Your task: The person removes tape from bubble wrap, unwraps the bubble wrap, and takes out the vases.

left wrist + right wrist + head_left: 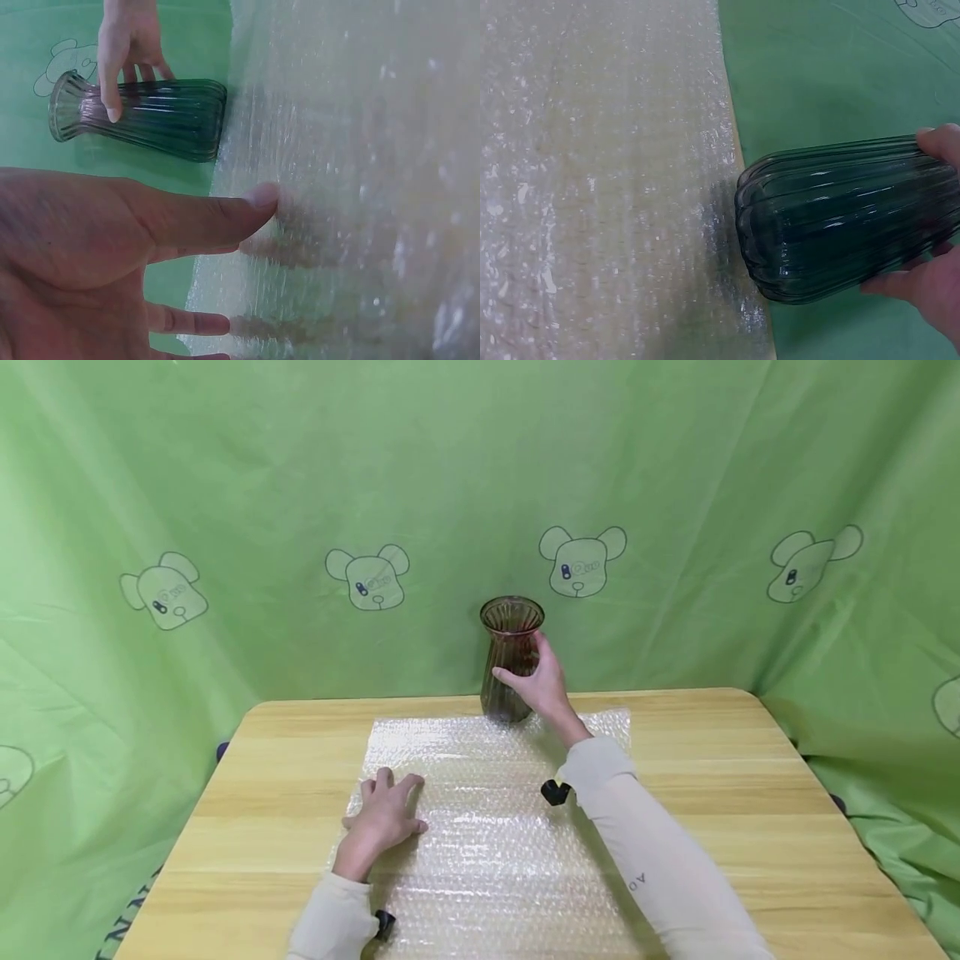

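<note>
A dark, see-through ribbed glass vase with a flared rim stands upright at the far edge of the bubble wrap. My right hand grips the vase below its neck, thumb on the near side. In the right wrist view, the vase's base meets the sheet's edge. Fingers spread, my left hand rests on the left part of the bubble wrap; in the left wrist view its thumb and fingertips touch the sheet.
Under the bubble wrap is a light wooden table with rounded far corners. A green curtain printed with bear heads hangs right behind the table and down both sides. Small black devices sit at both wrists.
</note>
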`<state>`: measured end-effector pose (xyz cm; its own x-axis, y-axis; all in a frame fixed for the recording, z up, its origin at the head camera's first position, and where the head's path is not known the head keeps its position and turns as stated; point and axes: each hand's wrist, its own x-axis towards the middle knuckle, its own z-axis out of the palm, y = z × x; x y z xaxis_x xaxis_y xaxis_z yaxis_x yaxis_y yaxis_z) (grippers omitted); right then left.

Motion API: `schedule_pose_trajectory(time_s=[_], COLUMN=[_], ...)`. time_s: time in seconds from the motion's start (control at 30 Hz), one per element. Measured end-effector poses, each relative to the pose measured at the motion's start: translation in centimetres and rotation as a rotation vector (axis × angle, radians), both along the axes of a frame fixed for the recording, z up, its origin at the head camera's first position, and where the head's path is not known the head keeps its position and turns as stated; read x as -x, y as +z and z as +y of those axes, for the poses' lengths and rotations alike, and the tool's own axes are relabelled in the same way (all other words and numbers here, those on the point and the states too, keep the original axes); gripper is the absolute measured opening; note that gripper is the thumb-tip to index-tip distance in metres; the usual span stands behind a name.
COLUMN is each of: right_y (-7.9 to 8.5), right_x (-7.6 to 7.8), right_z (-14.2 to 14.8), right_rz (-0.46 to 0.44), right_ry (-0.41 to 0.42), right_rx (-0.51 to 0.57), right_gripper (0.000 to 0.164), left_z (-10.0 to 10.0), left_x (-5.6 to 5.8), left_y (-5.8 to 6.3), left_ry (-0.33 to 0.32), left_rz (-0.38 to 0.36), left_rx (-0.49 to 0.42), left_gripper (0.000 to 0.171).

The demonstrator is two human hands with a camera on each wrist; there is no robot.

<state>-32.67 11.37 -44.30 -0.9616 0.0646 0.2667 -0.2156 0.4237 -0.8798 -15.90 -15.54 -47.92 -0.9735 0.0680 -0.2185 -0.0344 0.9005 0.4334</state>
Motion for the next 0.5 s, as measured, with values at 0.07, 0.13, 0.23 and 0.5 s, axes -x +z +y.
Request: schedule_pose_trajectory(time_s=[0.07,0.13,0.23,0.5], right_y=[-0.2,-0.4,-0.6,-1.2], right_x=[0.1,0.1,0.2,0.2], right_z=[-0.2,-0.3,-0.5,-0.9], right_rz=[0.006,0.009,0.016,0.005], right_ry=[0.009,0.017,0.026,0.047], right_rx=[0.000,0.004,0.014,0.021], right_gripper=[0.098,0.097,0.097,0.100], left_z=[0.0,-0.1,0.0,-0.1], left_x=[0.0,0.0,0.1,-0.3], left_y=[0.0,0.0,0.0,0.1], left_ry=[0.001,0.001,-0.004,0.008], left_rz=[-0.003,-0.007,-0.009,-0.007], left_rx=[0.006,0.015,0.022,0.009], left_gripper=[0.074,0.075,0.077,0.078])
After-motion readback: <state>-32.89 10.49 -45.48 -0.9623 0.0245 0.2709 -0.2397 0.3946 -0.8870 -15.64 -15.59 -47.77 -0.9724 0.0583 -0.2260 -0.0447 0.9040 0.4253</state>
